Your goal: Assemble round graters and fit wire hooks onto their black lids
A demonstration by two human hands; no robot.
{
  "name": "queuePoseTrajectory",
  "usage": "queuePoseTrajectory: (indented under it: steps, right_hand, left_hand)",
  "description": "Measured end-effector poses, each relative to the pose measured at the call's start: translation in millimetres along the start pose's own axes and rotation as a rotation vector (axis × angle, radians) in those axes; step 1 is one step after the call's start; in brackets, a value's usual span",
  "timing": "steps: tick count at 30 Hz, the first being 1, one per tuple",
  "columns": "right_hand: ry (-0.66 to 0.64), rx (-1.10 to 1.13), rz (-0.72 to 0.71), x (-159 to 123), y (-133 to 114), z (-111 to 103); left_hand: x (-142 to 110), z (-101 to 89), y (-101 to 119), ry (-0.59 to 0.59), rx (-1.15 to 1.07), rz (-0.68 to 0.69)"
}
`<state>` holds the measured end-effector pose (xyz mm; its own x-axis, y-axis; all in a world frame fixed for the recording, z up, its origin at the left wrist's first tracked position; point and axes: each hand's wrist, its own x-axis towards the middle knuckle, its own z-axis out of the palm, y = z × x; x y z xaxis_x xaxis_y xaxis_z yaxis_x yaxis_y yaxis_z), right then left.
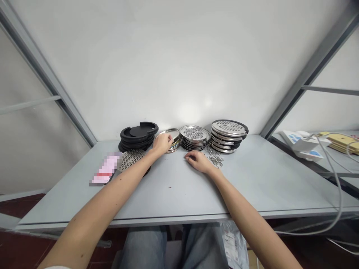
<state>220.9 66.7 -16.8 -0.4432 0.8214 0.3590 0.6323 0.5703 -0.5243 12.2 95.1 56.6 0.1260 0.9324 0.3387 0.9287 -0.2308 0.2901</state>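
Note:
At the small stack of round shallow metal trays (174, 132), my left hand (162, 144) has its fingers closed at the near left rim of the top tray. The hand covers part of that stack. My right hand (198, 162) rests on the table, fingers loosely curled with a gap at the thumb, and nothing shows in it. Just behind it stands a stack of metal dishes with perforated discs (195, 133). Small wire hooks (216, 160) lie in a loose pile right of this hand. A perforated metal plate (130, 160) lies beyond my left forearm, partly hidden.
Black round holders with a notched rim (139, 130) are stacked at the back left. Assembled round units with perforated tops (229, 127) stand at the back right. A blurred-out phone-like object (108, 167) lies left. White cables (335, 175) hang beside the grey table (260, 186) at right.

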Motion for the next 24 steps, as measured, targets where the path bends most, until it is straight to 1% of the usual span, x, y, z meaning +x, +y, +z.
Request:
queuePoseTrajectory:
  steps: [3,5,8,11,13,14,17,19,21,22,24]
  right_hand:
    - [-0.001,0.001,-0.002,0,0,0]
    - [-0.001,-0.001,-0.006,0,1,0]
    - [-0.003,-0.006,-0.014,0,4,1]
    - [-0.009,-0.014,-0.015,0,4,1]
    - [-0.013,-0.017,-0.015,-1,4,1]
    - [-0.015,-0.018,-0.02,-1,4,1]
    - [-0.012,-0.024,-0.03,-1,3,1]
    - [0.0,-0.029,-0.032,-2,1,3]
    - [0.017,-0.036,-0.041,-1,0,4]
    - [0.034,-0.039,-0.049,-1,-1,5]
    - [0.116,-0.04,-0.055,0,-1,7]
  left_hand:
    - [3,-4.9,-1,0.104,-0.036,-0.018]
    - [4,-9.2,-3,0.234,-0.116,0.0]
    - [-1,-18.8,-3,0.449,-0.282,0.091]
    - [-20,-33.8,1,0.579,-0.347,0.221]
    - [-38,-44.6,4,0.597,-0.329,0.331]
    - [-48,-49.1,5,0.586,-0.31,0.387]
    - [-80,-54.0,0,0.504,-0.242,0.581]
    - [-100,-48.5,-8,0.477,-0.202,0.72]
    - [-118,-37.5,-17,0.466,-0.168,0.817]
    - [-125,-31.0,-21,0.437,-0.155,0.855]
    - [-135,-18.2,-27,0.362,-0.143,0.872]
